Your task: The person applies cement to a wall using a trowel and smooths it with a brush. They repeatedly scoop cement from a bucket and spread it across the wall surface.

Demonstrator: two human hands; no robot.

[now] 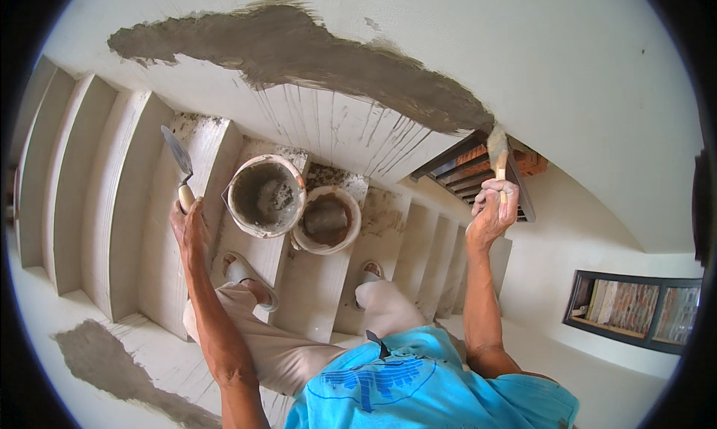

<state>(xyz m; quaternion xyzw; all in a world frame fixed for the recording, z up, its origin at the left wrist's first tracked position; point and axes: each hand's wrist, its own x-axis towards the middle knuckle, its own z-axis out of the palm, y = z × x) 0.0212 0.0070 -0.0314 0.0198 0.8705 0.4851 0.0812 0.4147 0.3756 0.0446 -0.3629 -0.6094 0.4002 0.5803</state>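
Note:
My left hand (191, 227) is closed round the pale handle of a small pointed trowel (178, 151), its blade up over the stairs. In my right hand (493, 208) a paintbrush (498, 151) is gripped by its wooden handle. Its bristles meet or nearly meet the right end of a long grey patch of wet-looking mortar (299, 51) on the white wall; actual contact is hard to tell. Grey drips run down beneath the patch. Between my arms stand two buckets: a larger one (266, 196) with grey residue inside, and a smaller one (327, 220) holding murky liquid.
Splattered stairs (131, 197) run across the view, my sandalled feet on separate steps beside the buckets. A dark slatted railing (467, 167) shows beyond the brush. Another grey patch (119, 365) marks the surface at lower left. A dark-framed window (635, 309) lies at right.

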